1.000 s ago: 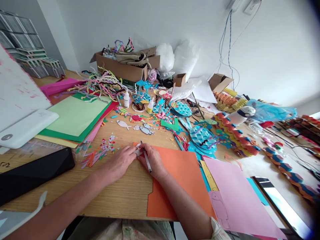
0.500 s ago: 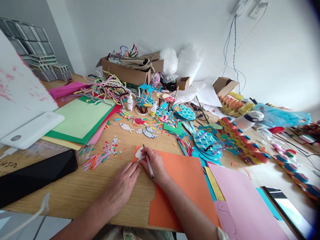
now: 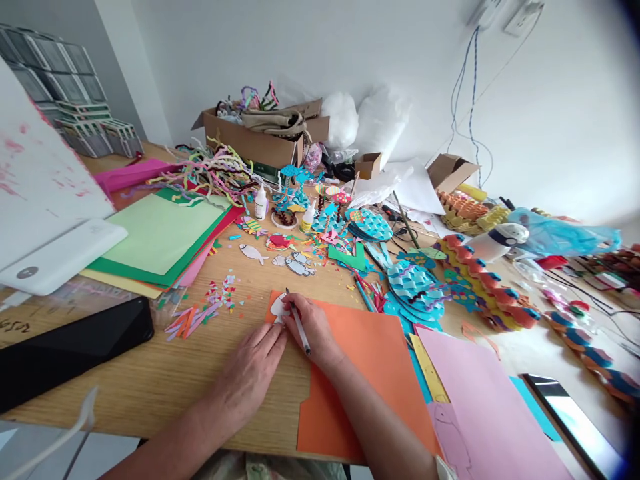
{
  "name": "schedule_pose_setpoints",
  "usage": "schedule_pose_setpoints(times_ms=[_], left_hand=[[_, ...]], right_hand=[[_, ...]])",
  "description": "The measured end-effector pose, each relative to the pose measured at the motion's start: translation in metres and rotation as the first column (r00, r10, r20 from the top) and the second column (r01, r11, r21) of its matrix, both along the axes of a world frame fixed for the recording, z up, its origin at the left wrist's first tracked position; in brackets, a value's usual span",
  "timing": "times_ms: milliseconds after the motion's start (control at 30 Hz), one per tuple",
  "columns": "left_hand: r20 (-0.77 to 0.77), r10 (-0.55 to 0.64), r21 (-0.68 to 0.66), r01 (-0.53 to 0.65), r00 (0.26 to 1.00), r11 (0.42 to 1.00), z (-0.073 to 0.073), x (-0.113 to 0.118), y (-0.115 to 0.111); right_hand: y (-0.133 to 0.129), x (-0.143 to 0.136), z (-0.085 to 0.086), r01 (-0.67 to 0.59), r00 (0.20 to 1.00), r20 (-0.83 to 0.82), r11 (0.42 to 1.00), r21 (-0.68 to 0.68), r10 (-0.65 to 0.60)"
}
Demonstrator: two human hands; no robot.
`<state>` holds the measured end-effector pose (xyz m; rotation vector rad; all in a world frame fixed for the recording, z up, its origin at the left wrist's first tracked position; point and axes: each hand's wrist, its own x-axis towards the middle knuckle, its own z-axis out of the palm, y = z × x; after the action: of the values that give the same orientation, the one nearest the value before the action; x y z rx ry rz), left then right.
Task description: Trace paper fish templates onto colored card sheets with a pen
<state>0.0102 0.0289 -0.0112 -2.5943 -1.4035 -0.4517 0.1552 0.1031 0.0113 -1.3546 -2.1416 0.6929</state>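
A pen [image 3: 300, 328] is gripped in my right hand [image 3: 316, 331], its end slanting back toward me. That hand rests on an orange sheet of paper [image 3: 367, 373]. Under my fingertips, at the sheet's top left corner, lies a white fish-shaped paper cutout [image 3: 278, 305], partly covered by the fingers. My left hand [image 3: 254, 367] lies flat, fingers stretched out, its tips at the cutout's lower end and the sheet's left edge. Beyond the hands are a white paper fish [image 3: 253, 255] and a grey-and-white paper fish [image 3: 300, 265].
Paper scraps [image 3: 205, 313] lie left of my hands. A black phone [image 3: 80, 350], a white power bank [image 3: 65, 257] and coloured sheets [image 3: 165, 233] are further left. Glue bottles [image 3: 261, 202] stand ahead. Blue paper fish [image 3: 413, 283] and a pink sheet [image 3: 485, 393] lie to the right.
My left hand has shifted slightly right, closer to my right hand. The pen remains in my right hand, in nearly the same place over the cutout.
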Motion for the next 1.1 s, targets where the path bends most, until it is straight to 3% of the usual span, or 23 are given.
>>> schedule_pose_setpoints(times_ms=[200,533,1100], left_hand=[[0.0,0.031,-0.058,-0.031,1.0,0.998,-0.005,0.001,-0.002],[0.033,0.034,-0.035,-0.033,0.999,0.999,-0.006,-0.001,-0.001],[-0.026,0.059,-0.091,-0.061,0.998,0.994,0.006,0.004,0.0]], right_hand=[[0.003,0.002,0.0,-0.009,1.0,-0.022,0.999,-0.041,0.009],[0.003,0.006,-0.004,0.003,0.995,-0.098,0.995,-0.097,-0.012],[0.005,0.007,-0.008,-0.011,0.993,-0.115,0.994,-0.111,-0.001]])
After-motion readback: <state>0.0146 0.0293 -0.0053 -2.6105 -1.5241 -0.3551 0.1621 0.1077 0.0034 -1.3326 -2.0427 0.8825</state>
